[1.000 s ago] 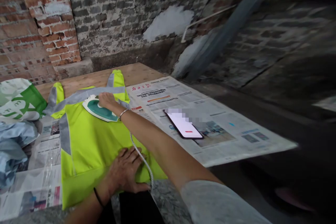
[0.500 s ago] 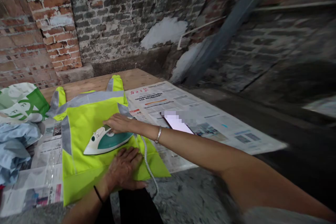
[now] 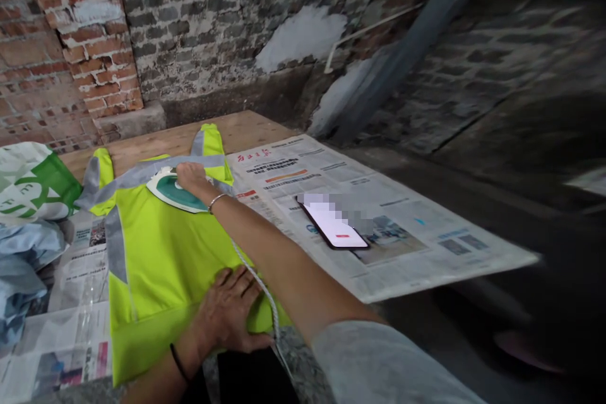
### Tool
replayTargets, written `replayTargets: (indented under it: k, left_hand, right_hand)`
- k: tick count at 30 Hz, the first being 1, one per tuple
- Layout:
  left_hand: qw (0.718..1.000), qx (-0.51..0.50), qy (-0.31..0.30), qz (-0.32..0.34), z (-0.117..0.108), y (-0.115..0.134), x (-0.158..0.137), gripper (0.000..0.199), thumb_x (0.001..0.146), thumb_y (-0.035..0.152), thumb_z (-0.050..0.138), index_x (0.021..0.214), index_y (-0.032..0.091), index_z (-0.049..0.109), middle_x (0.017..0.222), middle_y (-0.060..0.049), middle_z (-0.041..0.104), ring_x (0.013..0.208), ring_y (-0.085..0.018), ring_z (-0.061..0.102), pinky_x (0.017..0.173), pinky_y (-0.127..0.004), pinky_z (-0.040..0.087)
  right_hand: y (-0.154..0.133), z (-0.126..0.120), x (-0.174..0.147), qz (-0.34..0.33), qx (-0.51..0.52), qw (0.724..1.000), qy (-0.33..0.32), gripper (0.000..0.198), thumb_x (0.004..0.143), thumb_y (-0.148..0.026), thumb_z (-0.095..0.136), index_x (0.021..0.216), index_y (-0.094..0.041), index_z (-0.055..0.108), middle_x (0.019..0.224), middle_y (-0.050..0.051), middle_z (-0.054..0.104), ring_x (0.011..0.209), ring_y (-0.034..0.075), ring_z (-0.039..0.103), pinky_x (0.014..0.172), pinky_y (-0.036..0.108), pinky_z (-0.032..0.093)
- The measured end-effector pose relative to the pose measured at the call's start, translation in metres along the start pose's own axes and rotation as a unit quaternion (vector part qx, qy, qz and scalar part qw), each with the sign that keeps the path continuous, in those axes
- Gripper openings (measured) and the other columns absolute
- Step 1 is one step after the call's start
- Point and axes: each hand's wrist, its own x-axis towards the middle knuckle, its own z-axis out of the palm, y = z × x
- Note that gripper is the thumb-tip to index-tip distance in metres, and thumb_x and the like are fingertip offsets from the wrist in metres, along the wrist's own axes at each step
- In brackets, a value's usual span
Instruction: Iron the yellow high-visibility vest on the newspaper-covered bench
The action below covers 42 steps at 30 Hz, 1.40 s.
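Observation:
A bright yellow garment with grey bands (image 3: 161,252) lies spread over the newspaper-covered table. My right hand (image 3: 192,178) is wrapped round the handle of a white and green clothes iron (image 3: 171,194), which rests on the garment's upper part, by the grey band. From the iron a pale cord (image 3: 258,278) runs under my right forearm and down past the table's front edge. My left hand (image 3: 231,309) lies on the garment's lower right part, fingers stretched out, its thumb over the near edge.
A smartphone (image 3: 334,224) with a lit screen lies on the newspaper (image 3: 392,278) at the right. Light blue cloth (image 3: 23,265) and a green and white bag (image 3: 38,183) sit at the left. Brick walls (image 3: 199,31) and a slanted grey beam (image 3: 402,57) stand behind.
My right hand has pushed the iron away from me, up the garment to the grey band. My left hand stays on the lower part. More of the phone shows now.

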Motion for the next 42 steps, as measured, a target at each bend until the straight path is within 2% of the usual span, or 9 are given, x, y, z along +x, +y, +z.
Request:
replayTargets:
  k: [4, 9, 12, 16, 20, 25, 30, 36, 42]
  left_hand:
    - [1.000, 0.006, 0.004, -0.001, 0.000, -0.001, 0.001, 0.089, 0.082, 0.065, 0.067, 0.151, 0.015, 0.041, 0.158, -0.016, 0.042, 0.150, -0.033, 0.033, 0.126, -0.050, 0.022]
    - [1.000, -0.005, 0.007, -0.004, -0.002, -0.001, -0.001, 0.094, 0.082, 0.068, 0.067, 0.154, 0.017, 0.037, 0.161, -0.014, 0.038, 0.151, -0.031, 0.032, 0.126, -0.047, 0.021]
    - [1.000, -0.005, 0.012, -0.003, 0.000, -0.002, -0.002, 0.093, 0.082, 0.066, 0.068, 0.154, 0.015, 0.037, 0.160, -0.015, 0.039, 0.152, -0.030, 0.031, 0.127, -0.045, 0.020]
    - [1.000, 0.005, 0.000, -0.006, 0.001, -0.004, -0.001, 0.098, 0.080, 0.066, 0.071, 0.155, 0.014, 0.035, 0.162, -0.015, 0.036, 0.152, -0.031, 0.029, 0.127, -0.048, 0.020]
    - [1.000, -0.002, -0.010, -0.005, 0.000, -0.003, -0.002, 0.098, 0.080, 0.066, 0.072, 0.155, 0.015, 0.036, 0.163, -0.015, 0.033, 0.153, -0.032, 0.028, 0.127, -0.048, 0.020]
    - [1.000, -0.010, -0.004, -0.007, 0.000, -0.001, -0.003, 0.095, 0.082, 0.065, 0.070, 0.156, 0.016, 0.035, 0.163, -0.015, 0.032, 0.153, -0.032, 0.028, 0.127, -0.049, 0.020]
    - [1.000, -0.008, 0.009, -0.005, 0.000, 0.000, -0.003, 0.094, 0.083, 0.066, 0.067, 0.155, 0.014, 0.036, 0.162, -0.015, 0.036, 0.152, -0.032, 0.029, 0.127, -0.047, 0.020]
    - [1.000, 0.009, 0.008, -0.006, 0.001, 0.003, -0.003, 0.094, 0.084, 0.066, 0.067, 0.155, 0.013, 0.036, 0.162, -0.015, 0.036, 0.153, -0.030, 0.029, 0.128, -0.043, 0.014]
    - [1.000, 0.010, 0.000, -0.004, 0.000, 0.003, -0.003, 0.092, 0.084, 0.067, 0.066, 0.154, 0.014, 0.037, 0.163, -0.014, 0.035, 0.153, -0.030, 0.029, 0.128, -0.044, 0.016]
  right_hand:
    - [-0.006, -0.003, -0.002, 0.009, -0.004, 1.000, -0.009, 0.038, 0.097, -0.012, 0.044, 0.128, -0.010, 0.067, 0.125, 0.022, 0.066, 0.119, 0.028, 0.062, 0.095, 0.035, 0.049]
    - [-0.003, -0.009, -0.029, -0.033, -0.011, 0.999, -0.041, 0.035, 0.091, -0.026, 0.065, 0.124, -0.014, 0.071, 0.119, 0.018, 0.071, 0.115, 0.029, 0.065, 0.088, 0.031, 0.050]
    - [0.001, -0.015, -0.057, -0.111, -0.010, 0.991, -0.075, 0.035, 0.087, -0.036, 0.072, 0.118, -0.020, 0.074, 0.114, 0.012, 0.074, 0.110, 0.028, 0.067, 0.083, 0.028, 0.050]
    - [0.009, -0.023, -0.100, -0.234, -0.009, 0.965, -0.117, 0.031, 0.086, -0.035, 0.073, 0.115, -0.024, 0.075, 0.108, 0.008, 0.076, 0.107, 0.026, 0.069, 0.078, 0.026, 0.047]
    - [0.015, -0.024, -0.132, -0.283, -0.020, 0.948, -0.146, 0.027, 0.087, -0.032, 0.072, 0.112, -0.025, 0.075, 0.104, 0.007, 0.076, 0.105, 0.026, 0.070, 0.078, 0.026, 0.047]
    - [0.016, -0.017, -0.126, -0.232, -0.042, 0.967, -0.098, 0.037, 0.090, -0.034, 0.071, 0.125, -0.022, 0.070, 0.106, 0.013, 0.075, 0.107, 0.030, 0.069, 0.083, 0.030, 0.048]
    - [0.012, -0.007, -0.071, -0.143, -0.037, 0.988, -0.046, 0.038, 0.093, -0.036, 0.066, 0.124, -0.016, 0.069, 0.112, 0.018, 0.073, 0.109, 0.033, 0.068, 0.086, 0.034, 0.051]
    - [0.010, -0.004, -0.012, -0.048, -0.017, 0.999, 0.005, 0.034, 0.097, -0.025, 0.055, 0.124, -0.010, 0.069, 0.120, 0.023, 0.068, 0.116, 0.032, 0.064, 0.094, 0.036, 0.049]
    - [0.004, -0.007, -0.008, -0.005, -0.009, 1.000, -0.019, 0.035, 0.094, -0.019, 0.055, 0.126, -0.011, 0.069, 0.124, 0.020, 0.068, 0.116, 0.030, 0.063, 0.094, 0.035, 0.050]
